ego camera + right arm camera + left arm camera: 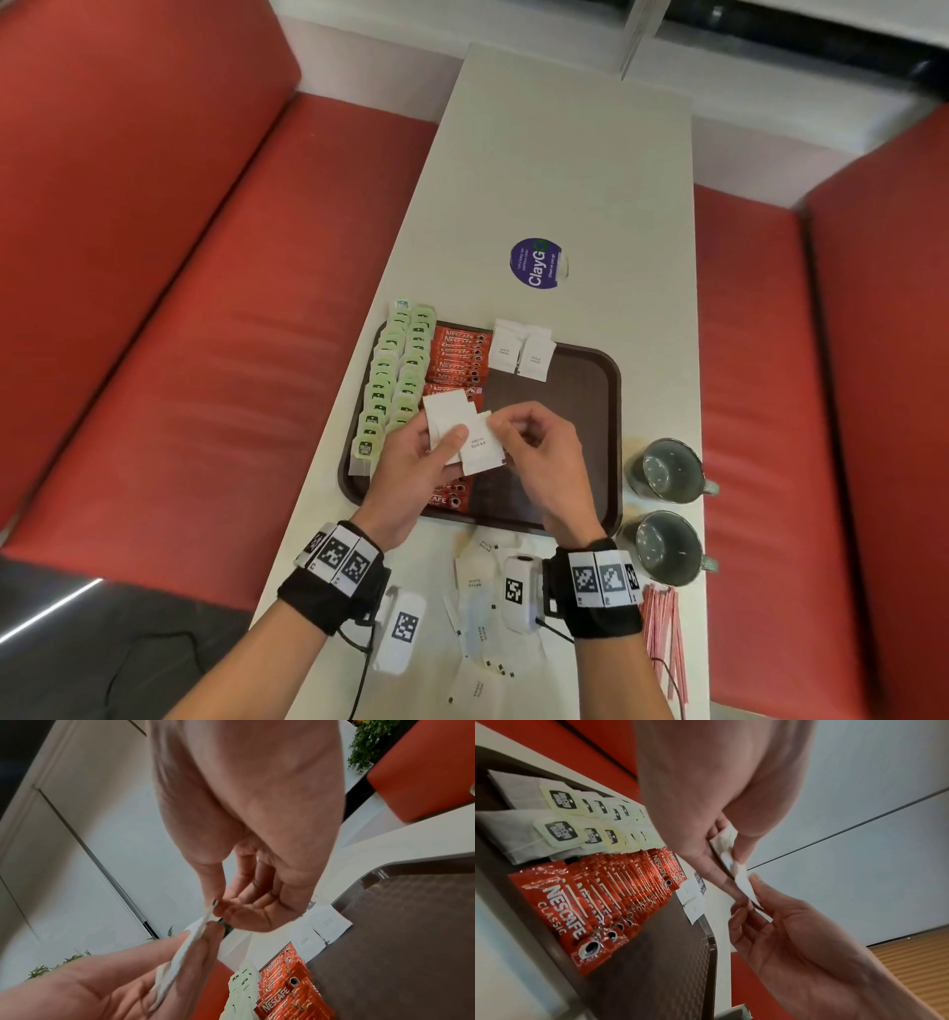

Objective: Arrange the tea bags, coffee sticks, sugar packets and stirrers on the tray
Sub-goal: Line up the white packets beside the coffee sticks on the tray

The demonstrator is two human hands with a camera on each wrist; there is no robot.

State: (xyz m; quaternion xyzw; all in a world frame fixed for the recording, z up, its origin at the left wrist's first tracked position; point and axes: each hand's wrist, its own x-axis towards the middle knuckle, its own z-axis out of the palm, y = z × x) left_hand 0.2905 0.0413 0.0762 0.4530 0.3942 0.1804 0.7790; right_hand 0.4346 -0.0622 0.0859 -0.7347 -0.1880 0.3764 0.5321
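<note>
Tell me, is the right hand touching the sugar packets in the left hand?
Touching: right wrist view shows right hand pinching the sugar packets held by left hand.

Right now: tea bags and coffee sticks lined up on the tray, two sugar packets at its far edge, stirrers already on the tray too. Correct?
Not quite. The stirrers lie on the table, beside the near mug, not on the tray; the head view shows it. Tea bags, coffee sticks and two sugar packets are as you say.
</note>
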